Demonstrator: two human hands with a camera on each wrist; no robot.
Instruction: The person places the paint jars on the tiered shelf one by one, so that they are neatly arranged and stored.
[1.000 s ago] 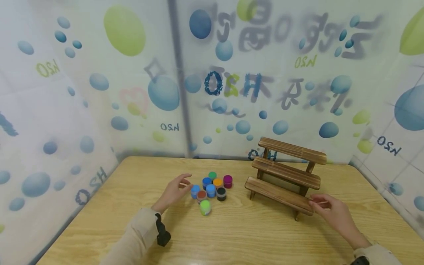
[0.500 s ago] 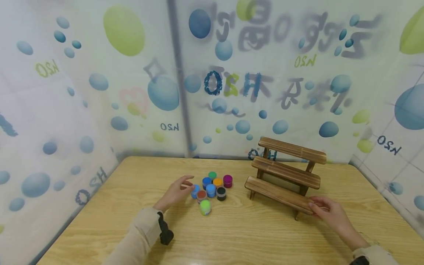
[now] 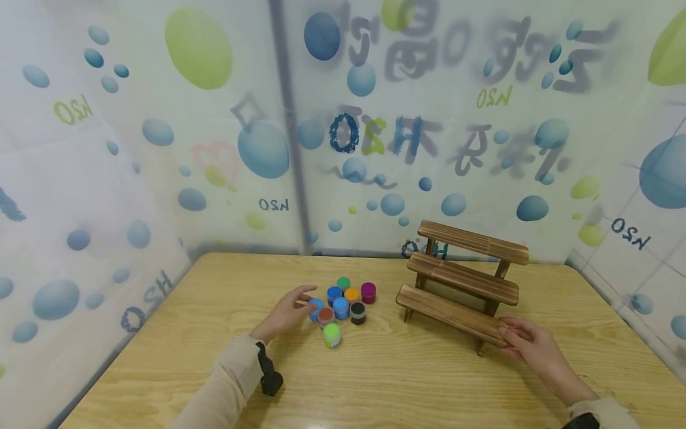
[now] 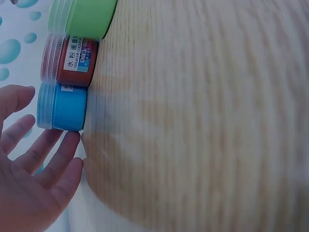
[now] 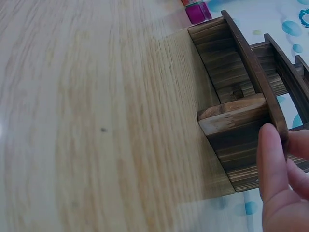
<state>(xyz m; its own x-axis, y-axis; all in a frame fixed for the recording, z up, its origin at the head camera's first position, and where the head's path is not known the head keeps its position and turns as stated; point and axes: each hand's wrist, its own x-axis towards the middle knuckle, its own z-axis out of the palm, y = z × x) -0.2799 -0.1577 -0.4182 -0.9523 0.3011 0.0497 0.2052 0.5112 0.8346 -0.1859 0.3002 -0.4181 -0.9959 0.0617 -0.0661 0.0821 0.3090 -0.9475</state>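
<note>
My left hand [image 3: 286, 310] is beside a light blue gouache paint jar [image 4: 63, 106], at the left of a cluster of small jars. Its fingers are spread and slightly bent; in the left wrist view fingertips reach the jar's side, and the thumb stands apart from it. My right hand [image 3: 536, 348] pinches the right end of the lowest board of a three-tier wooden stand [image 3: 450, 310], thumb on one face and fingers on the other. A brown-red jar [image 4: 77, 60] and a green jar [image 4: 89, 17] stand in line with the light blue one.
Other jars stand close by: a purple jar [image 3: 368, 292], a black-lidded jar [image 3: 358, 313], an orange jar [image 3: 352, 295] and more blue ones. All rest on a wooden table [image 3: 375, 381]. A patterned curtain [image 3: 241, 196] hangs behind and at both sides.
My left hand has moved slightly right, closer to the light blue jar. My right hand has closed its thumb and fingers onto the board's end. The stand and jars have stayed put.
</note>
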